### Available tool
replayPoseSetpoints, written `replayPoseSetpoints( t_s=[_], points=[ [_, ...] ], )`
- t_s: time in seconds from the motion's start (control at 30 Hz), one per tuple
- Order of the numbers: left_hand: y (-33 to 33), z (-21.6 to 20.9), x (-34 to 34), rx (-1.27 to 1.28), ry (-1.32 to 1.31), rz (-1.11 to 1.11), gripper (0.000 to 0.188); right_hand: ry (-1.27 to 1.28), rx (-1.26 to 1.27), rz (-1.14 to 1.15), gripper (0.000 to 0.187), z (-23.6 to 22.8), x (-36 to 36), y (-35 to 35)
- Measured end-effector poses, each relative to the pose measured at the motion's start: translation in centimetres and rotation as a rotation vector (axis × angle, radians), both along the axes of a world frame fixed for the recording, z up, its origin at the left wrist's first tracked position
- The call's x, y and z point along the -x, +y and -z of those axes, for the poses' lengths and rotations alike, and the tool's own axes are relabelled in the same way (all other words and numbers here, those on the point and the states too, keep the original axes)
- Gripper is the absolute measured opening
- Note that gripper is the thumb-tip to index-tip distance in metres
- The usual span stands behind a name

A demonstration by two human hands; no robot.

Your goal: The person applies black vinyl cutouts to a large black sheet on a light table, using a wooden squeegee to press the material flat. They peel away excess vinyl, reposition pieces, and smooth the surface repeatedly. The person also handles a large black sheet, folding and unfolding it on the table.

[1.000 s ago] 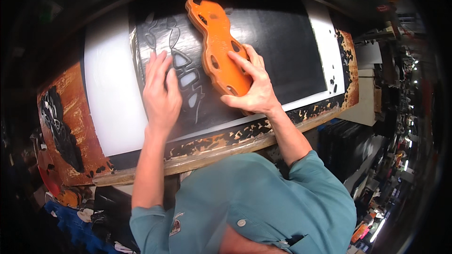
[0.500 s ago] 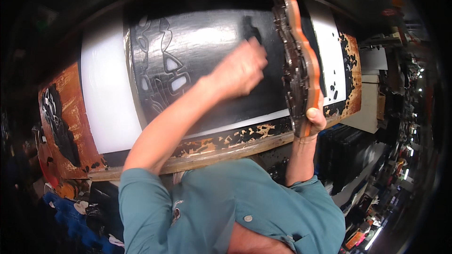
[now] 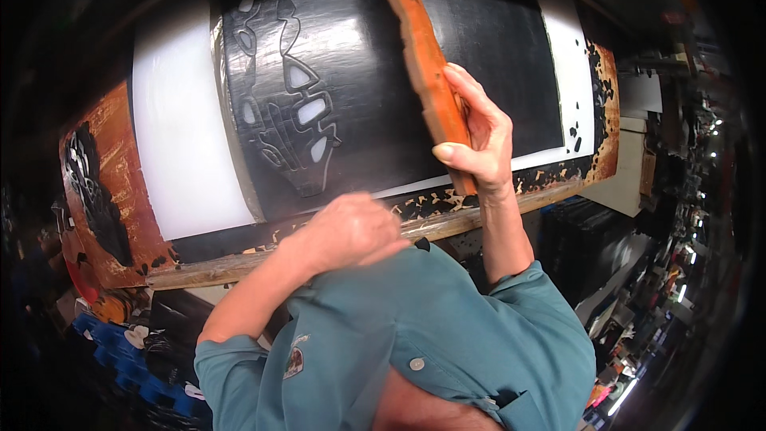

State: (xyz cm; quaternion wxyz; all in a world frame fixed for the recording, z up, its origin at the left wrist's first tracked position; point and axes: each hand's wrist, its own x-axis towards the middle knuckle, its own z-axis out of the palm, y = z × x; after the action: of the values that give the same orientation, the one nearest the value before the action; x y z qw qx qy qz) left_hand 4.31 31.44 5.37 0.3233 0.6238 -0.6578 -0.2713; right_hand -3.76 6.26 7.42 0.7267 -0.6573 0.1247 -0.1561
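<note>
Right hand grips orange board | left hand blurred, hold unclear | shirt badge, print too small

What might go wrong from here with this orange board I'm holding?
Your right hand alone holds the tilted orange board, so it might slip and drop onto the black sheet. Loose black scraps lie on the white strip at the right; they could perhaps get caught under the board.
</note>
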Motion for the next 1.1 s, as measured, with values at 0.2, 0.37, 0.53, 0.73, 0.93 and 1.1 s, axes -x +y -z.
replayPoseSetpoints(
  t_s=[0.2,0.37,0.53,0.73,0.93,1.1],
  points=[
    [2.1,1.8,-2.2,0.109,-0.402,-0.705,0.056,0.075,1.019,0.058,0.090,1.8,-3.9,3.3],
    [2.4,2.7,-2.0,0.119,-0.390,-0.690,0.057,0.086,1.110,0.075,0.089,2.5,-4.8,4.5],
    [2.4,2.9,-2.1,0.141,-0.345,-0.703,0.060,0.066,1.167,0.059,0.092,3.4,-5.1,4.3],
    [4.0,1.9,0.2,0.356,-0.168,-0.770,0.033,0.007,1.020,0.109,0.104,3.9,-1.9,3.4],
    [5.6,2.7,7.0,0.247,-0.088,-0.734,0.012,-0.084,1.032,0.192,0.090,4.7,-1.1,4.4],
    [6.6,5.0,7.6,0.298,-0.220,-0.771,0.017,-0.242,0.767,0.136,0.068,5.1,0.4,1.5]
  ],
)
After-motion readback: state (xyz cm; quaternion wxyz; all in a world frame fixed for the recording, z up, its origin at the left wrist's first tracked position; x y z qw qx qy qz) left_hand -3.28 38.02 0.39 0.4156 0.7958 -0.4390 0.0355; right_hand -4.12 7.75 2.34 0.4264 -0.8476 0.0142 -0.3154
